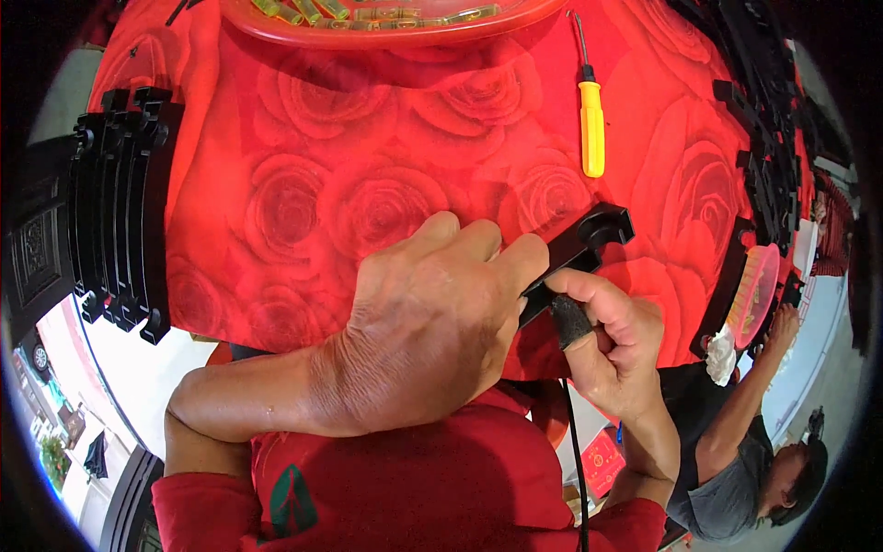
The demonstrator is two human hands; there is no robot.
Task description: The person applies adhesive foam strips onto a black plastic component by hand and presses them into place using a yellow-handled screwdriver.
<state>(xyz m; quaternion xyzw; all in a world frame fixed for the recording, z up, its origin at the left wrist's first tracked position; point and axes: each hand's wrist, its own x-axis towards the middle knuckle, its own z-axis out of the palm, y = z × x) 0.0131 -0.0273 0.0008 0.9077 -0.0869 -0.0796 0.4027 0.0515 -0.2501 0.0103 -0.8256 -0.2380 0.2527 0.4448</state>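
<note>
A long black bar (590,236) with a notched, hooked end slants up to the right over the red rose-patterned cloth. My left hand (432,308) is closed around its lower part, and its knuckles hide much of the bar. My right hand (614,339) is closed too, pinching the bar's near side between thumb and forefinger. A dark cover (571,319) is on the right thumb. Whether a small piece lies between these fingertips is hidden. Beyond the bar's hooked end lies a screwdriver (592,129) with a yellow handle, its tip pointing away from me.
At the far edge a red basin (395,39) holds several yellow-green vials. Similar black bars (124,216) stand in a row at the left. More black parts (763,175) crowd the right edge, near a pink-backed brush (756,294). Another person (736,469) works at the right.
</note>
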